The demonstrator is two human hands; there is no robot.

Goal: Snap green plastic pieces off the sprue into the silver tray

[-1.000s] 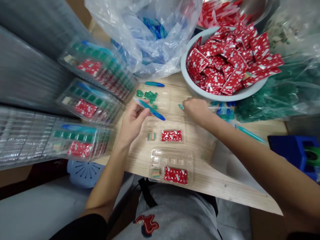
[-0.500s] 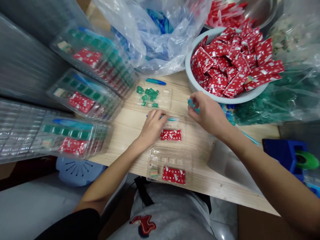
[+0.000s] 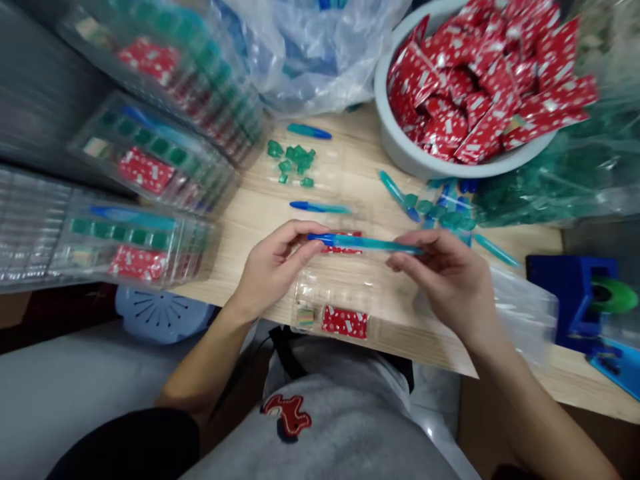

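Between my two hands, a blue-and-teal pen point(image 3: 360, 243) is held level above the clear trays. My left hand point(image 3: 277, 267) pinches its dark blue end, and my right hand point(image 3: 445, 277) grips the teal end. Under the pen lies a red patterned packet point(image 3: 345, 248), partly covered by it. The nearest clear plastic tray point(image 3: 333, 287) holds another red packet point(image 3: 345, 321) and a small striped block point(image 3: 305, 316). A second pen point(image 3: 320, 207) lies in the middle tray. Farther back are loose green pieces point(image 3: 299, 157) and one more pen point(image 3: 309, 131).
A grey basin point(image 3: 385, 127) full of red packets stands at the back right. Pens and green pieces point(image 3: 445, 215) lie beside it. Stacks of filled clear trays point(image 3: 135, 247) line the left. A blue tape dispenser point(image 3: 570, 293) is at the right, a plastic bag point(image 3: 315, 73) behind.
My right hand has come from beside the basin toward me, and both hands now hold a pen. My left hand has left the middle tray, where a pen lies. The view has shifted.
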